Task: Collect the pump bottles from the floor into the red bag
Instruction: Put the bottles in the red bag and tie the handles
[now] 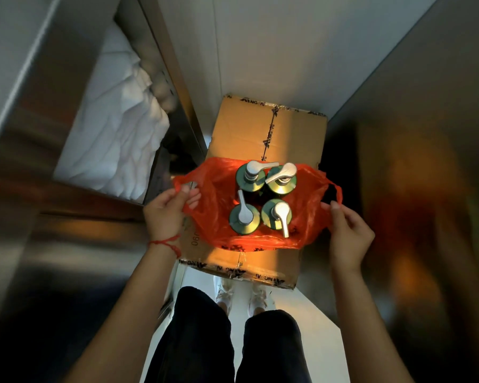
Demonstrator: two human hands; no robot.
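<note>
Printed tape (271, 125) on cardboard box (244, 128) before me: repeated dark logo lettering, only partly legible. Box near-left face: digits "90" legible, sideways.

Hidden, cropped and blurred areas, head view

The red bag (213, 205) conceals the bodies of the four pump bottles (260, 200); only caps and pump heads show. The bag also covers the middle of the cardboard box (271, 134). Box tape lettering is too small to read. Both side walls are motion-blurred. The lower edge crops both forearms and the legs.
</note>
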